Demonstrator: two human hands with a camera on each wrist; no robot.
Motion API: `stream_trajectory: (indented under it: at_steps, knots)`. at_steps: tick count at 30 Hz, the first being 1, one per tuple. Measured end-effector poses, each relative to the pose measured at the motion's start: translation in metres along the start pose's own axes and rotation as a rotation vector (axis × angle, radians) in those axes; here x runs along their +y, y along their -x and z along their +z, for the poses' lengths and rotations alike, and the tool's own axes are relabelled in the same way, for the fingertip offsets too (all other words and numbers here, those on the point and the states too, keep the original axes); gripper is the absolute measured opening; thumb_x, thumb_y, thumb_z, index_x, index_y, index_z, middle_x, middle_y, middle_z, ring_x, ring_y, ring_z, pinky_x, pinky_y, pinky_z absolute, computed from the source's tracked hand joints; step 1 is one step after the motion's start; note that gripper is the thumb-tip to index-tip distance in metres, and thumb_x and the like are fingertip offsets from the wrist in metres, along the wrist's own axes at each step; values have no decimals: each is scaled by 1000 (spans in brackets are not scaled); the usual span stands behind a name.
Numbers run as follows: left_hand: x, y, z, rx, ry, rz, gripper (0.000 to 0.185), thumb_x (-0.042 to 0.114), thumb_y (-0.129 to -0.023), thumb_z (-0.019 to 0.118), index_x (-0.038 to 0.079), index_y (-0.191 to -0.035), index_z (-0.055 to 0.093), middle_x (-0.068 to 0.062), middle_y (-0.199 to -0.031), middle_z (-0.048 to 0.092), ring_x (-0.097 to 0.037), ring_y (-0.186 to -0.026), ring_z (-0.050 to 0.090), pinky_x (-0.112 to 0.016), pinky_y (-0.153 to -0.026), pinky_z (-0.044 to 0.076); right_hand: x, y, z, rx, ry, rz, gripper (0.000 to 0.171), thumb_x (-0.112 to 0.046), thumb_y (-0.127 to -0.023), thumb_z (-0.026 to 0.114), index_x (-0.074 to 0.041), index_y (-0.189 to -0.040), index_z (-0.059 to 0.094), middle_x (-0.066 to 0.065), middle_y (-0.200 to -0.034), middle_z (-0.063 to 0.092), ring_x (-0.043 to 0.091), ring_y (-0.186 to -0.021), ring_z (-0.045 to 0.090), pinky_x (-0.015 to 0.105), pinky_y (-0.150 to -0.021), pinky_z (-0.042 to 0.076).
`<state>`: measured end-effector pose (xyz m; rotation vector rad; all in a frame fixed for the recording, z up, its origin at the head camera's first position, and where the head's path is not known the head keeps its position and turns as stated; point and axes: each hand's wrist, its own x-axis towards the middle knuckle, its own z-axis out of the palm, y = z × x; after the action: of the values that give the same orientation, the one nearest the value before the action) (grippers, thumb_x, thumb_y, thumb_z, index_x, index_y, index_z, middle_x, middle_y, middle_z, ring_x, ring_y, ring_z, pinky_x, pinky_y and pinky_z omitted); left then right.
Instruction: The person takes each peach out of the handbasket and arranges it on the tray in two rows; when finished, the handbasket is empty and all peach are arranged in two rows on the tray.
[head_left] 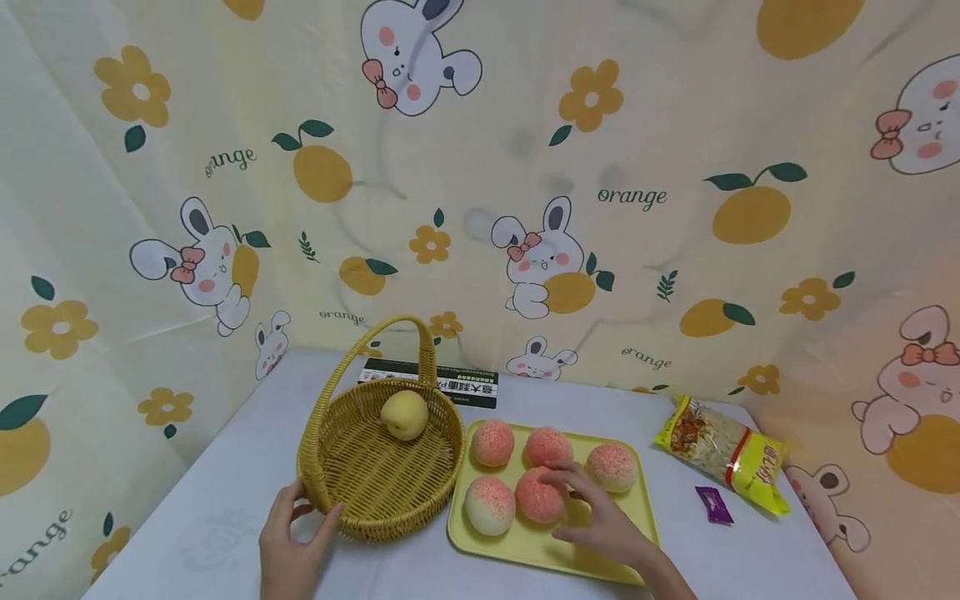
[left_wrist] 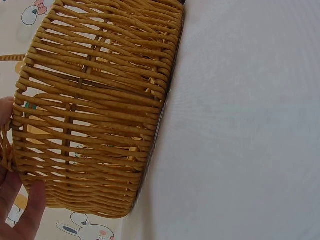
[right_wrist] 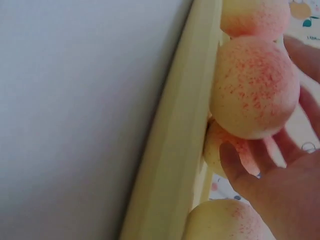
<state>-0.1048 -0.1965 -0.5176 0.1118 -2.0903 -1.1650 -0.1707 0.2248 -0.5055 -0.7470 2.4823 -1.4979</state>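
My left hand (head_left: 294, 537) grips the near left side of a round wicker basket (head_left: 390, 527), where its tall handle meets the rim. In the left wrist view, fingers (left_wrist: 32, 207) bend over the edge of the woven wall. One pale yellow, pear-like fruit (head_left: 405, 415) lies inside the basket. Several pink and cream peaches sit on a yellow tray (head_left: 517, 557) to the basket's right. My right hand (head_left: 600, 521) is over the tray, its fingers spread about the front-row pink peach (head_left: 538, 496); the thumb stands apart from this peach (right_wrist: 255, 87).
A black and white printed card (head_left: 476, 396) lies behind the basket. On the right are a yellow-ended bag of dry food (head_left: 723, 450) and a small purple wrapped sweet (head_left: 713, 505). A patterned cloth (head_left: 465, 275) hangs behind the white table (head_left: 217, 517).
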Motion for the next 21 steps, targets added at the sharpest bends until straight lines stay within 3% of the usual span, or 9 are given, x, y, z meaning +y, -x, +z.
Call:
stream_trajectory:
  at_steps: [5,10,21]
  knots:
    - [-2,0,1,7,-3,3,56,-5,-71,86,-1,-122,62,1,-103,61,-2,-97,53,-6,-79,47,1,-5,8,96,34,70,65,-16,-76,87,-25,-134,58,1,-134,44,20,-126,42,35,-103,45]
    - [-1,0,1,8,3,8,56,-5,-72,86,-2,-122,61,0,-104,61,-1,-97,53,-6,-80,47,-1,-7,11,147,23,119,60,-12,-74,88,-26,-127,62,0,-130,48,25,-126,44,39,-103,47]
    - [0,0,0,23,-7,36,56,-7,-70,87,-4,-120,61,-1,-103,61,2,-97,52,-6,-79,48,-5,3,-4,-30,-75,116,55,-19,-84,81,-10,-133,57,12,-130,53,27,-109,50,30,-87,55]
